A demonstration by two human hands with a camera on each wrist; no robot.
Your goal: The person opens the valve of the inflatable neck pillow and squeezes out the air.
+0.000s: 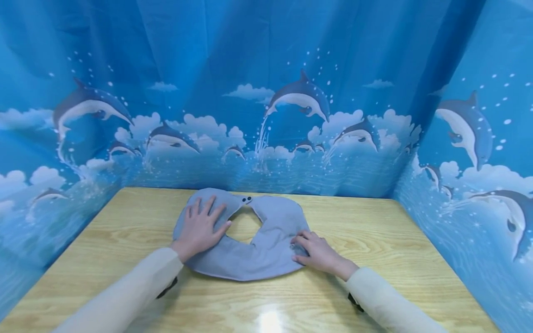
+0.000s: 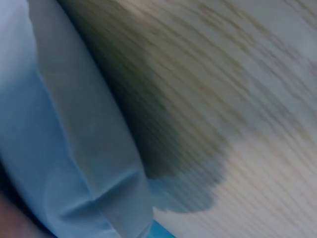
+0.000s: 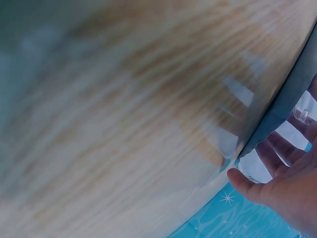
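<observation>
A grey U-shaped neck pillow [image 1: 270, 231] lies on the wooden table, its two ends meeting at the far side beside dark round snaps [image 1: 246, 200]. Fingers spread, my left hand [image 1: 201, 229] rests on the pillow's left part. The left wrist view has the pillow's side [image 2: 94, 134] up close, with only a blurred bit of that hand at the corner. My right hand [image 1: 318, 253] touches the pillow's right edge, thumb apart from loosely bent fingers. Close to these fingers, a clear plastic valve [image 3: 300, 115] shows on the pillow in the right wrist view.
The wooden table [image 1: 374, 259] carries the pillow near its far edge. A blue curtain with dolphins [image 1: 233, 55] hangs behind the table and along both sides. Dark bands [image 1: 167, 287] show below both light sleeves.
</observation>
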